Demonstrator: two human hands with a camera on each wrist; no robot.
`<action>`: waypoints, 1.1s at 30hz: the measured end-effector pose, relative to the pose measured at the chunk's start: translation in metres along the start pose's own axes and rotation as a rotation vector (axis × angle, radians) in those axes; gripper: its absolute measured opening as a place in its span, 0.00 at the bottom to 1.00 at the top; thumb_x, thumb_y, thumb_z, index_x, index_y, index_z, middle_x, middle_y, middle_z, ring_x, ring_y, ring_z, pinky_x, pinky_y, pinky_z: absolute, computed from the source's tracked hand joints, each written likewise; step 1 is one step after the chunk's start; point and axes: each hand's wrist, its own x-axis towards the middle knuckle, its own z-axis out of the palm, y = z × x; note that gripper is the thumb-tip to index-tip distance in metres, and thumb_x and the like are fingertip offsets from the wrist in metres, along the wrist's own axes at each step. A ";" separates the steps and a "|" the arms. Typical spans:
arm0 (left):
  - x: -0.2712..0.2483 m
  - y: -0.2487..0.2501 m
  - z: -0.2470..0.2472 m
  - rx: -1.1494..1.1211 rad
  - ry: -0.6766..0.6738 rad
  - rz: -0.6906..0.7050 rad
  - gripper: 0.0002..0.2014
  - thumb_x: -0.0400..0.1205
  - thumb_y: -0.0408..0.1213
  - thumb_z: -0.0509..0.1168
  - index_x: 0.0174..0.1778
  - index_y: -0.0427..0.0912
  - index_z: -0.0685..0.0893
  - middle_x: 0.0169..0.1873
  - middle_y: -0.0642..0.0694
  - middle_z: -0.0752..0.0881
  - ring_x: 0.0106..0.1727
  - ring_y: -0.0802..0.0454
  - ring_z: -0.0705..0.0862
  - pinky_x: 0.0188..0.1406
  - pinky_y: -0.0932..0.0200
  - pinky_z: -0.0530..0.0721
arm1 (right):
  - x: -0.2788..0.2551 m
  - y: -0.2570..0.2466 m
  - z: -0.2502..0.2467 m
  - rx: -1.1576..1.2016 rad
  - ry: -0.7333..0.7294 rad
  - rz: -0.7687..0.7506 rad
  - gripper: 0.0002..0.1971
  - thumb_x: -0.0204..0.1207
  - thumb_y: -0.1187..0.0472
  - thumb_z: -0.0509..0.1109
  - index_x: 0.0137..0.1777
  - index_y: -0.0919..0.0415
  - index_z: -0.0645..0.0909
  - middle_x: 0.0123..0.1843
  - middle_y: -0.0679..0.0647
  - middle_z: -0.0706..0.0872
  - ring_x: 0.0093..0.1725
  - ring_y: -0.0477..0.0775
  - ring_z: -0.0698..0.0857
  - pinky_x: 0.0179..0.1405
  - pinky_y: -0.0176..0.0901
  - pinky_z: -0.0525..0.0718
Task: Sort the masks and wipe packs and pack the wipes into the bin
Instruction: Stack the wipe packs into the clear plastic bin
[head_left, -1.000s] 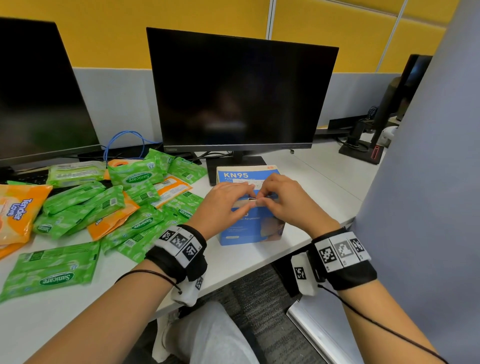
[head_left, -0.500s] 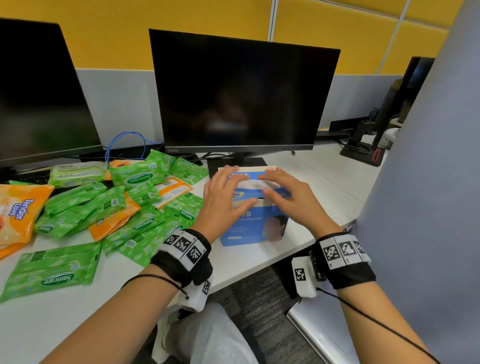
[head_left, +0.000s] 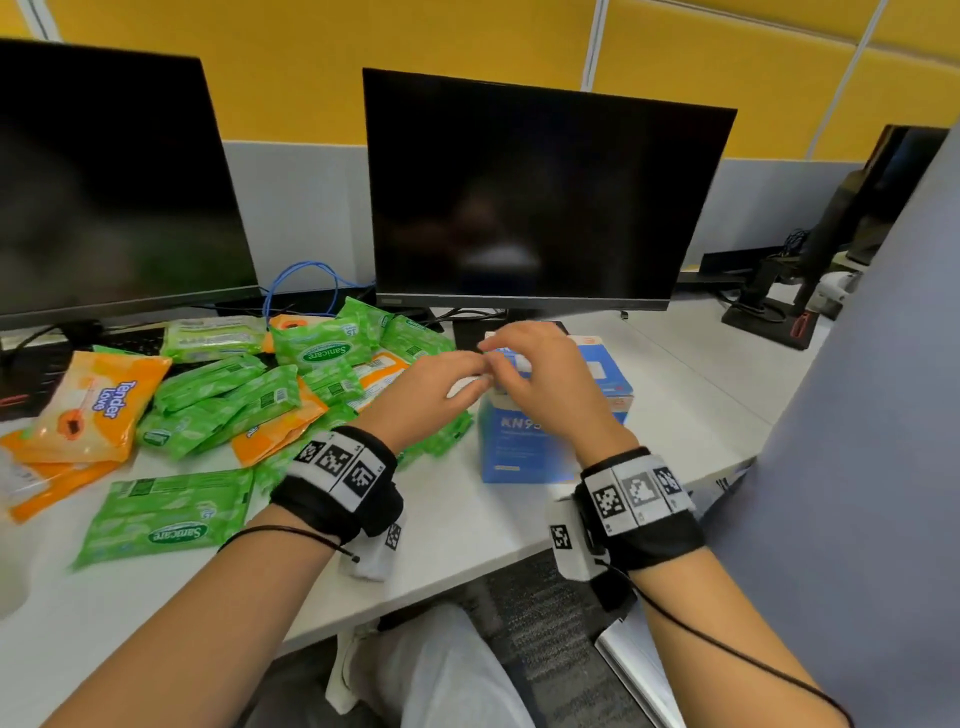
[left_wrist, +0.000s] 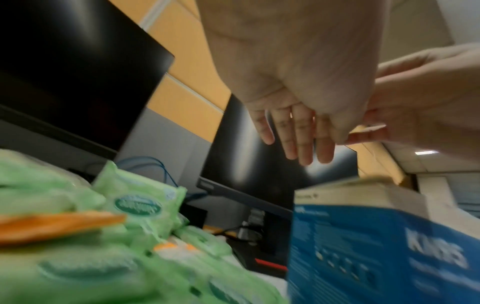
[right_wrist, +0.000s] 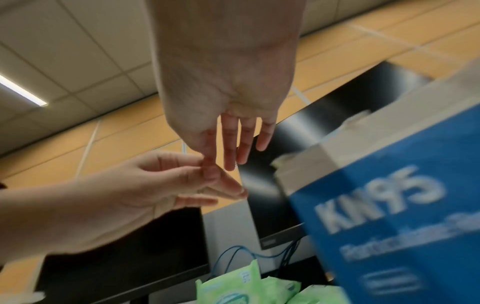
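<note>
We've got both hands raised just above the blue KN95 mask box (head_left: 524, 447) on the desk (head_left: 467, 525), fingertips meeting. Left hand (head_left: 431, 387) and right hand (head_left: 540, 379) have loosely extended fingers; whether they pinch anything, we can't tell. Green Sanicare wipe packs (head_left: 322, 353) and orange Tender Love packs (head_left: 98, 400) lie piled left of the box.

Even, bright indoor light fills the head view, with soft shadows only and straight lines bowing toward the edges. The dark monitor (head_left: 540, 192) carries a faint pale reflection. Both wrist views are dimmer and grainy. Motion blur smears the green wipe packs (left_wrist: 78, 257) and the blue mask box (right_wrist: 405, 216). A ceiling light strip (right_wrist: 23, 90) glows at the right wrist view's left edge.
</note>
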 end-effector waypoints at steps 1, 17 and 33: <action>-0.005 -0.001 -0.011 0.054 0.008 -0.002 0.09 0.84 0.38 0.61 0.53 0.43 0.86 0.49 0.49 0.88 0.50 0.52 0.84 0.49 0.59 0.78 | 0.007 -0.012 0.009 0.015 -0.012 -0.049 0.13 0.78 0.54 0.62 0.53 0.53 0.88 0.52 0.48 0.89 0.58 0.52 0.82 0.60 0.54 0.79; -0.214 -0.050 -0.231 0.603 -0.138 -1.281 0.31 0.79 0.58 0.63 0.66 0.33 0.77 0.62 0.35 0.82 0.64 0.39 0.79 0.61 0.51 0.74 | 0.037 -0.167 0.165 0.109 -0.824 -0.240 0.21 0.78 0.56 0.69 0.71 0.51 0.78 0.67 0.54 0.83 0.64 0.55 0.82 0.61 0.46 0.80; -0.212 -0.014 -0.225 0.323 -0.107 -1.017 0.29 0.83 0.55 0.59 0.76 0.44 0.69 0.72 0.42 0.76 0.68 0.44 0.78 0.64 0.52 0.74 | 0.016 -0.201 0.207 -0.172 -0.934 -0.132 0.40 0.70 0.44 0.74 0.79 0.52 0.62 0.66 0.60 0.80 0.62 0.61 0.81 0.53 0.48 0.79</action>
